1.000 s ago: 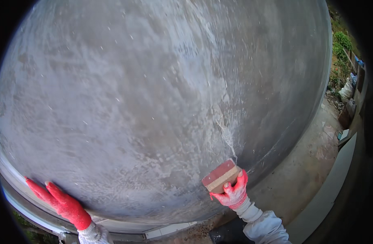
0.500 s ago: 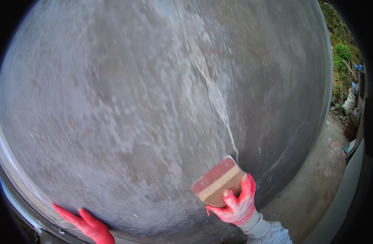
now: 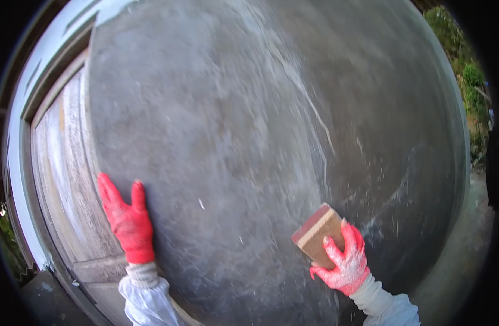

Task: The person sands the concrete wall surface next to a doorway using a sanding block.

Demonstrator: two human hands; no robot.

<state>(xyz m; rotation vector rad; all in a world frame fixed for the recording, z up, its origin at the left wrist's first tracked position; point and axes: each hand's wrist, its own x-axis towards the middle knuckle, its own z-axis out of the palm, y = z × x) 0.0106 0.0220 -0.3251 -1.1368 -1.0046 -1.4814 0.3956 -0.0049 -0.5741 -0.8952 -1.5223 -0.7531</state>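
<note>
In front of me stands a grey cement-plastered wall (image 3: 217, 136) with pale streaks and a whitish ridge running down it. My right hand (image 3: 346, 265), in a red-coated glove, grips a sanding block (image 3: 320, 232) by its sides. The block is brown with a dark red layer on its outer face, and it is at the wall just below the ridge's lower end. To the left, my left hand (image 3: 131, 220) wears a red glove too. Its visible fingers point upward and apart along the wall's left edge, and it holds nothing.
A weathered wooden door (image 3: 70, 163) in a pale frame (image 3: 22, 217) adjoins the wall on the left. The wall ends at the right, past which lie concrete ground (image 3: 467, 233) and green plants (image 3: 471, 76).
The view has shifted, showing the door and more of my left arm. My left hand appears higher; my right hand with the sanding block appears farther right and slightly lower.
</note>
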